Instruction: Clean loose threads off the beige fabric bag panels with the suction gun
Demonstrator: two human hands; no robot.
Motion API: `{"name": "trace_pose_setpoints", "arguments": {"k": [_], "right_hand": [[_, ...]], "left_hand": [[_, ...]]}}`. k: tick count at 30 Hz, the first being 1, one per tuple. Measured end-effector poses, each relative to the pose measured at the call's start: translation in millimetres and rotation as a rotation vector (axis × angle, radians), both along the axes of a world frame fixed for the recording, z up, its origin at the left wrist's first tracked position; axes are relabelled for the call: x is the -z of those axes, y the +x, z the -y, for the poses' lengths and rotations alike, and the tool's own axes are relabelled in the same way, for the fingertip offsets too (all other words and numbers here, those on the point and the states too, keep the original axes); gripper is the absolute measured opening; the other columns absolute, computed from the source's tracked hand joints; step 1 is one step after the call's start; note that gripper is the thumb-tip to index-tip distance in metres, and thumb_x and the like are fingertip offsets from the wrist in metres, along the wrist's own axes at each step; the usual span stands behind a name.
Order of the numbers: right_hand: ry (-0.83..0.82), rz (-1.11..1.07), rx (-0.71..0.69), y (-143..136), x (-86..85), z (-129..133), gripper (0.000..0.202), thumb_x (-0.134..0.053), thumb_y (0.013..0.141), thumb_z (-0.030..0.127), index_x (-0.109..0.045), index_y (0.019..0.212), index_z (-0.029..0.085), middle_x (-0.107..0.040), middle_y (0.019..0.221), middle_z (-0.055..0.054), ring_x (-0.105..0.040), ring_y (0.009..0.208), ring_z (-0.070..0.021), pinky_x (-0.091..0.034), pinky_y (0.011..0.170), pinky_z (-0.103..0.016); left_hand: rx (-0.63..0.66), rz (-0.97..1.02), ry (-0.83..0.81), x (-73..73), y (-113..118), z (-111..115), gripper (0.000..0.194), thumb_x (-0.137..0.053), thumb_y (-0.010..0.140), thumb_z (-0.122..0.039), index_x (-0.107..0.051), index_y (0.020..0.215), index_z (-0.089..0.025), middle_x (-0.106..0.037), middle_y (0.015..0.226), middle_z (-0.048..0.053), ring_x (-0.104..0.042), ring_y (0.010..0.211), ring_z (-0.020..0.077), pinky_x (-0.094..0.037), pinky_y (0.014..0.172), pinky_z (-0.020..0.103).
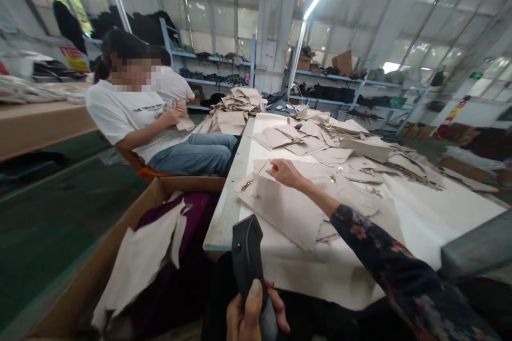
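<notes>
At the bottom centre, my left hand (pixel 254 311) is wrapped round a black handheld device (pixel 247 250), its thumb lying along the handle. My right hand (pixel 286 172), in a dark floral sleeve, reaches in from the right over beige fabric pieces (pixel 288 213) on the white table. Its fingers are curled together at the far edge of the nearest piece; whatever is between them is too small to tell. A small metal fitting (pixel 247 185) lies on that piece, left of my right hand.
Beige pieces (pixel 360 149) are heaped across the table (pixel 226 213). A cardboard box (pixel 132 213) with purple and beige cloth stands at the left. Beyond it a seated person (pixel 132 112) handles a beige piece. A grey beam-like object (pixel 476 245) juts in at right.
</notes>
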State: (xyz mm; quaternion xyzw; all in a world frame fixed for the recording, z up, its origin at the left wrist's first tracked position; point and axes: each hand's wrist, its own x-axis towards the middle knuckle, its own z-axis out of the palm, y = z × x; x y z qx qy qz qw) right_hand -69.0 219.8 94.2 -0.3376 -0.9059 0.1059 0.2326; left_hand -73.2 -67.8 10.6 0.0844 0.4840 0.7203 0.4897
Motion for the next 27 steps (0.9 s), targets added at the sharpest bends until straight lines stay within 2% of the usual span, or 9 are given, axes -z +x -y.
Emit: {"name": "trace_pose_setpoints", "arguments": {"k": [3,4,6,9,14,19,23,27], "right_hand": [[0.005,0.051,0.018,34.4,46.9,4.7,0.009,-0.065,0.074,0.02,-0.059,0.069,0.015,-0.059,0.071,-0.004,-0.05,0.068,-0.015,-0.034,0.065,-0.024],[0.005,0.047,0.03,40.8,57.7,6.0,0.005,-0.062,0.075,0.018,-0.06,0.071,0.015,-0.06,0.073,-0.005,-0.05,0.069,-0.0152,-0.034,0.065,-0.024],[-0.002,0.019,0.052,48.4,71.1,6.6,0.011,-0.054,0.079,0.014,-0.061,0.071,0.015,-0.058,0.068,-0.003,-0.048,0.065,-0.0146,-0.033,0.063,-0.024],[-0.022,-0.04,0.053,56.0,76.8,3.7,0.019,-0.047,0.083,0.015,-0.059,0.068,0.016,-0.051,0.058,0.0,-0.043,0.057,-0.0132,-0.031,0.059,-0.024],[-0.034,-0.138,0.002,72.7,80.4,2.7,0.022,-0.042,0.086,0.021,-0.057,0.069,0.016,-0.047,0.059,0.001,-0.041,0.057,-0.0128,-0.031,0.058,-0.023],[-0.043,-0.192,-0.026,79.3,87.5,5.0,0.022,-0.042,0.087,0.023,-0.056,0.071,0.017,-0.05,0.062,0.0,-0.043,0.059,-0.0137,-0.033,0.061,-0.024],[-0.006,-0.18,-0.007,77.7,91.1,5.4,0.019,-0.045,0.086,0.022,-0.058,0.073,0.017,-0.055,0.065,-0.002,-0.045,0.06,-0.0146,-0.032,0.062,-0.025],[0.005,-0.147,0.039,76.4,93.6,4.4,0.018,-0.047,0.086,0.02,-0.06,0.074,0.017,-0.06,0.069,-0.005,-0.049,0.065,-0.0159,-0.032,0.065,-0.026]], "left_hand": [[0.069,-0.008,0.017,1.3,-4.4,-11.9,0.047,-0.063,0.073,-0.059,-0.063,0.073,-0.013,-0.059,0.049,0.003,-0.054,0.039,0.0143,-0.041,0.041,0.024],[0.076,-0.013,0.014,0.8,-4.9,-16.7,0.046,-0.063,0.073,-0.059,-0.063,0.074,-0.013,-0.06,0.051,0.003,-0.054,0.04,0.0143,-0.042,0.042,0.024],[0.08,-0.02,0.001,-1.1,-4.8,-26.8,0.045,-0.063,0.074,-0.057,-0.062,0.076,-0.012,-0.061,0.053,0.003,-0.055,0.041,0.0137,-0.043,0.042,0.024],[0.092,-0.01,-0.01,-4.5,-3.5,-40.9,0.044,-0.063,0.074,-0.056,-0.06,0.075,-0.012,-0.061,0.054,0.003,-0.054,0.041,0.0126,-0.041,0.041,0.022],[0.097,0.006,-0.024,-5.0,-3.0,-55.9,0.044,-0.066,0.073,-0.054,-0.059,0.077,-0.011,-0.06,0.054,0.002,-0.054,0.042,0.0122,-0.043,0.041,0.023],[0.065,-0.006,-0.052,-4.4,-8.9,-76.4,0.043,-0.067,0.071,-0.055,-0.058,0.076,-0.013,-0.06,0.054,0.001,-0.054,0.041,0.0116,-0.045,0.041,0.022],[-0.01,-0.033,-0.063,-11.4,-24.0,-92.2,0.046,-0.068,0.068,-0.057,-0.058,0.076,-0.013,-0.061,0.054,0.001,-0.054,0.04,0.0111,-0.043,0.039,0.021],[-0.085,-0.045,-0.04,-22.0,-39.2,-85.5,0.042,-0.069,0.069,-0.053,-0.059,0.077,-0.012,-0.06,0.055,0.0,-0.054,0.041,0.0101,-0.045,0.041,0.02]]}}
